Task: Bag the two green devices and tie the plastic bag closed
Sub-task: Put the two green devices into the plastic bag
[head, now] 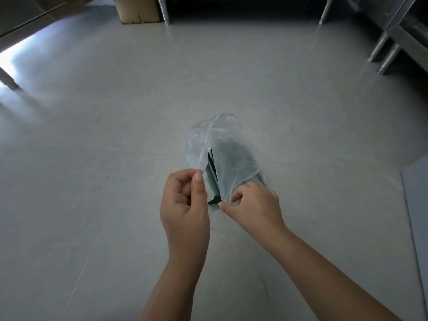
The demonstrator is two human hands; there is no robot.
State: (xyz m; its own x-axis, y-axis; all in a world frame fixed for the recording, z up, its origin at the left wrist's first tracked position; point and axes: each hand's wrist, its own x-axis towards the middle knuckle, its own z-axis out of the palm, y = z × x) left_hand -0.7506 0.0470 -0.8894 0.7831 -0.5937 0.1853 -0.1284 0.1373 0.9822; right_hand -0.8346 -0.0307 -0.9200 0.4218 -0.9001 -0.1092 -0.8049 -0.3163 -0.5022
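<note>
Head view, looking down at a pale grey tiled floor [115,158]. Two bare forearms come in from the bottom edge and meet just below frame centre.

Thin translucent white plastic bag [222,156] sits at frame centre, held up above the floor between both hands, its mouth open toward the camera. Far end of the bag is bunched into a crumpled loop at its top, around mid-frame.

Green devices [212,179] are inside the bag: a flat pale-green face shows through the open slit, with a darker green mass behind the film on the right side and a dark corner poking out low near the hands. Cannot tell two separate units apart through the plastic.

Left hand [185,205], centre-left, is clenched with thumb against index finger, pinching the left edge of the bag mouth at the fingertips. Right hand [252,205], centre-right, pinches the right edge of the bag mouth between thumb and fingers, knuckles up; film stretches taut from that pinch up over the devices. Hands are near each other, not touching.

Bag is not tied; mouth is open.

Background: tan cardboard box [136,9] at top centre-left on the floor, metal table legs [384,47] along the upper right, bright light patch on the floor at upper left.
</note>
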